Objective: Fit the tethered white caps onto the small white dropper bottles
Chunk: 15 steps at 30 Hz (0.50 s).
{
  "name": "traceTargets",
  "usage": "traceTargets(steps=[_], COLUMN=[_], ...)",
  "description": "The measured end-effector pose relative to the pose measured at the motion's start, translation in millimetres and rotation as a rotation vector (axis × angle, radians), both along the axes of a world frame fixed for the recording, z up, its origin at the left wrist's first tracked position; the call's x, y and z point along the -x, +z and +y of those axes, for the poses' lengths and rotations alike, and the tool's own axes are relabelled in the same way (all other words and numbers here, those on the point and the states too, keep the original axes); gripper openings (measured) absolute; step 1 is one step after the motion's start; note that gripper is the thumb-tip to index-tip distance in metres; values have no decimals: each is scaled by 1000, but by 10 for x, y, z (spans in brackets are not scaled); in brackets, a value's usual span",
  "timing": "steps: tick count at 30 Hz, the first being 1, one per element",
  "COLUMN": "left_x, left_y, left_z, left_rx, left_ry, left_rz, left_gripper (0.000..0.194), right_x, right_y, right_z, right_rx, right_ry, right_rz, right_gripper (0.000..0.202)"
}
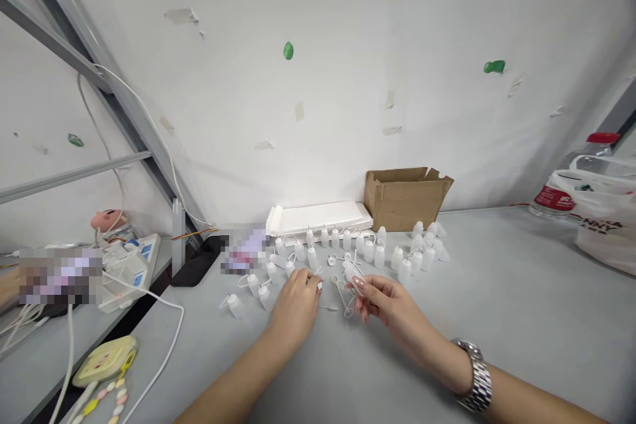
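Note:
Many small white bottles with caps and thin loops stand in rows on the grey table. My left hand is closed, its fingertips round a small white piece that is mostly hidden. To its right, my right hand pinches a thin white loop strap between thumb and fingers, beside a white bottle. Loose white loop pieces lie between the two hands. At the left of the group, one bottle leans over.
Behind the bottles are stacked white trays and an open cardboard box. A plastic bag and a large bottle stand at right. Cables, a power strip, a yellow device and another person's hand are at left.

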<state>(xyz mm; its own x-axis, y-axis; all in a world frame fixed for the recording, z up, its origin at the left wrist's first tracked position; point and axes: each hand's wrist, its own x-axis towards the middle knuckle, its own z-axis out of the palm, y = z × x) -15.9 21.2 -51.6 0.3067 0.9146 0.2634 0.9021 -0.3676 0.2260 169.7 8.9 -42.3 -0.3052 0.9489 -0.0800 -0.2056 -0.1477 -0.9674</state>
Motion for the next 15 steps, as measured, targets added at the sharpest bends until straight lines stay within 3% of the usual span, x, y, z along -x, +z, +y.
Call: traceTargets(steps=[7, 15], left_x=[-6, 43], left_y=[33, -114], left_z=[6, 51], left_rx=[21, -19], left_ry=[48, -52], left_rz=[-23, -102], left_gripper=[26, 35], right_x=[16, 22], right_y=[-5, 11], right_z=[-7, -15], right_rx=[2, -7], right_ry=[2, 7], right_rz=[-29, -49], right_gripper=[38, 40])
